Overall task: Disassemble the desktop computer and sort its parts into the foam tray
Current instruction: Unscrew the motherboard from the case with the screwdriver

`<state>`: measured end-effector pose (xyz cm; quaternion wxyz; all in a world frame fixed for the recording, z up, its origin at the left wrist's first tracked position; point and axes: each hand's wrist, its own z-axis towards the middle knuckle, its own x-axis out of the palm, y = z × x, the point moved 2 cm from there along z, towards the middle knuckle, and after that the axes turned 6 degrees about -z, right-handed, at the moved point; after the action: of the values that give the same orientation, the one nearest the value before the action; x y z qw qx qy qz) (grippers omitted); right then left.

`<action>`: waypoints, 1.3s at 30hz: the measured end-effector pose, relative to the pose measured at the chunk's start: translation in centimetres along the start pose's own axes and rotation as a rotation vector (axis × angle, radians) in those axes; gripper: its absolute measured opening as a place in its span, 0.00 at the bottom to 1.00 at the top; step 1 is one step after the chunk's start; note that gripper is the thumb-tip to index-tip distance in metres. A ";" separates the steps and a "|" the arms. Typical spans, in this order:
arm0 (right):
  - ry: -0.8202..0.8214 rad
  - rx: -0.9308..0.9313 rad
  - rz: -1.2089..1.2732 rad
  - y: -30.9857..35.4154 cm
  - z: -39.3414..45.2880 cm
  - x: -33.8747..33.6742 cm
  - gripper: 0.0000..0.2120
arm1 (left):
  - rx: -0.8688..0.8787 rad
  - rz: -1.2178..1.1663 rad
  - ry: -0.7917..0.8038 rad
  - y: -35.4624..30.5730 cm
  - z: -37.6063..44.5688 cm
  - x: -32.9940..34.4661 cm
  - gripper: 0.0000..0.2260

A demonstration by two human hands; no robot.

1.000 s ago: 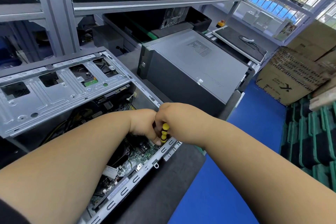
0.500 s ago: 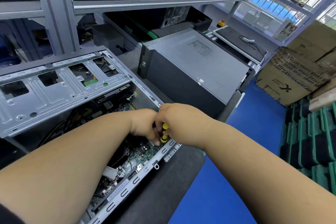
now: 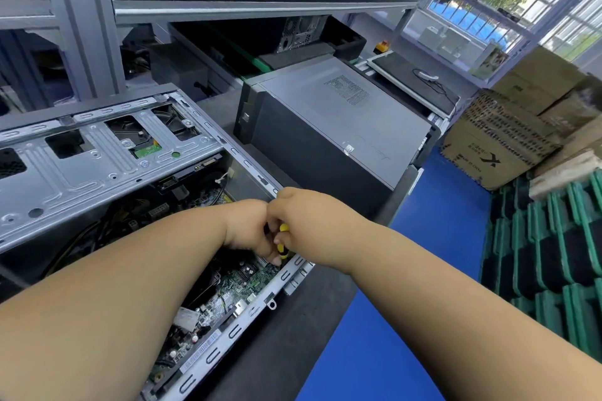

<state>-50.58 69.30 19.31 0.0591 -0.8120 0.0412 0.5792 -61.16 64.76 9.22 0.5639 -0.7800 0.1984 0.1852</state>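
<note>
Item: open computer case [image 3: 107, 169], lying on its side with the panel off; we take it as our landmark.

Motherboard [image 3: 241, 283]: inside the case, along its near right rail, green and still mounted.

Screwdriver [image 3: 282, 239]: yellow and black handle, at the right rail of the case, directly above the board's far corner. Its long axis runs steeply downward into the case; the tip is hidden, so we cannot tell whether it sits in a screw.

Right hand [image 3: 309, 221]: over the right rail, back of the hand toward us, fingers curled round the handle. It is the nearer hand to the tool and, we judge, the one that turns it.

Left hand [image 3: 247, 228]: inside the case, touching the right hand, fingers bent downward beside the shaft; whether they pinch it we cannot tell. Both forearms reach in from the near side and converge there.

Closed tower [image 3: 332, 127]: beyond the case's right rail, untouched.

Foam tray: not identifiable from here.

Judged step: loosening a board screw; early in the task.
</note>
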 end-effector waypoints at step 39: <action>-0.071 0.001 -0.163 0.6 -0.3 -0.1 0.12 | 0.040 0.081 -0.013 -0.5 -0.2 0.0 0.13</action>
<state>-50.42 68.71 19.51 0.1078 -0.7915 -0.0269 0.6010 -60.89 64.74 9.66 0.5727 -0.7586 0.2299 0.2092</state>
